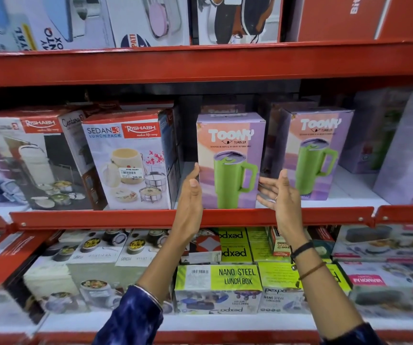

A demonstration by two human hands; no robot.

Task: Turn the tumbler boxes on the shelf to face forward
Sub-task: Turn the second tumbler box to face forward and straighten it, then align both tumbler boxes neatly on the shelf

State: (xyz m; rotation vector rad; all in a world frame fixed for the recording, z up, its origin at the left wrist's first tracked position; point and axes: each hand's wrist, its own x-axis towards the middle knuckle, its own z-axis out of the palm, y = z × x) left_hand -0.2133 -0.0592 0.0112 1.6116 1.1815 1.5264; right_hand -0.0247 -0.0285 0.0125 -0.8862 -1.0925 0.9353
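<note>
Red metal shelving fills the view, and on its middle shelf (pixel 300 215) stands the Toony tumbler box (pixel 230 160) that both hands are reaching for. This box stands upright at the shelf's front edge, its long axis vertical and its printed face with the green mug turned squarely outward.

The left hand (pixel 190 195) lies flat against the box's left side, fingers extended upward along the edge and thumb forward; it touches but does not wrap the box. The right hand (pixel 279 192) hangs open just off the box's lower right corner, fingers spread and pointing toward its right side; whether the fingertips touch the cardboard cannot be told. Neither hand has a closed hold on anything. The box sits between the two palms, the left hand being the closer.

Just right of this box, set slightly further back, a second Toony box (pixel 320 153) also shows its mug face, though angled a little to the left, so it probably wants a small turn. Further right, purple boxes (pixel 404 150) show sides without the mug picture, and these likely need turning too; the right hand is nearer to them.

Left of the central box, across a dark gap, stands the Sedan lunch pack box (pixel 128 163).
</note>
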